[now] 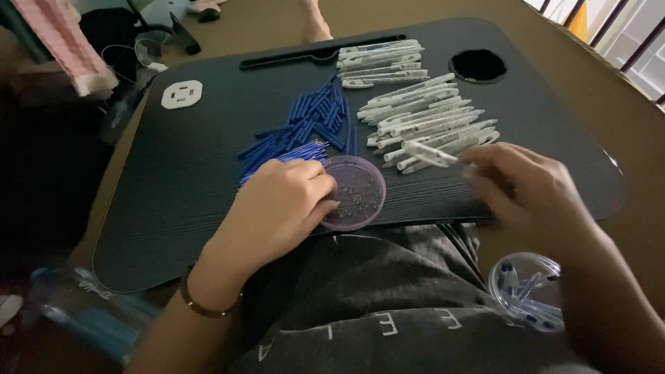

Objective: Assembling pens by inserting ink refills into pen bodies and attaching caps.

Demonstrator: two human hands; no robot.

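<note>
A black lap desk (187, 180) lies across my knees. My left hand (284, 204) rests on the rim of a small round purple dish (360, 190) of tiny parts, fingers curled at its left edge. My right hand (523, 183) holds a white pen barrel (431, 154) by one end, its tip pointing left over the desk. A heap of blue refills and blue caps (305, 128) lies just beyond my left hand. White pen barrels (429, 118) lie in rows to the right, with a second group (381, 64) farther back.
A round cup hole (478, 66) and a long slot (312, 57) mark the desk's far edge. A white plug-shaped piece (181, 94) sits at far left. A clear round container (526, 291) with pens lies by my right forearm. A plastic bottle (83, 312) lies at lower left.
</note>
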